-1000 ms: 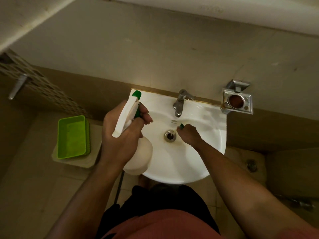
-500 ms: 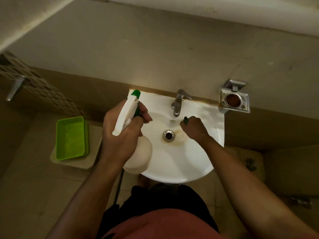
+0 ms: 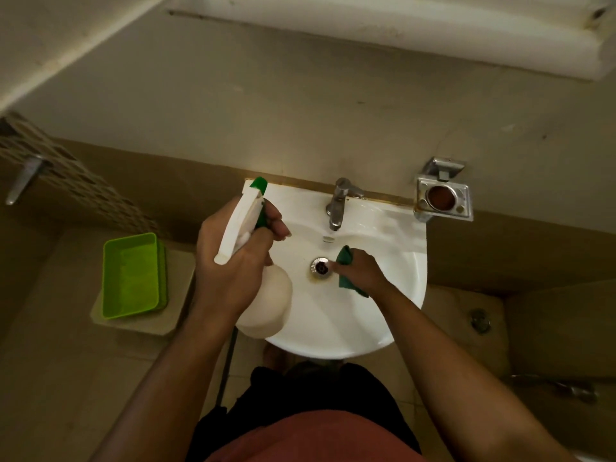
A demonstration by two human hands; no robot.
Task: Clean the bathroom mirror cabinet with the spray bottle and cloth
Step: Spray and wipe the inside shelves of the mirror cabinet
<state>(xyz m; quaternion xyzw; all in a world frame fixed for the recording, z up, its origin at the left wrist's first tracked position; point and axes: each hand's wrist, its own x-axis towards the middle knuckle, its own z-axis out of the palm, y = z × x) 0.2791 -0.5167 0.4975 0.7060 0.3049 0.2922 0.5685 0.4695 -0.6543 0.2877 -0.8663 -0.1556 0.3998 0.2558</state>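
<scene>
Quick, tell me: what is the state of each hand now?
Left hand: closed around the spray bottle, held above the sink.
Right hand: closed on the green cloth, beside the drain.

Person seen from above, both forearms bare with no sleeves in view, left hand (image 3: 233, 261) and right hand (image 3: 361, 270) without gloves, rings or watch, reddish-pink top (image 3: 310, 438) at frame bottom, black garment (image 3: 300, 391) beyond it, toes dim under basin
</scene>
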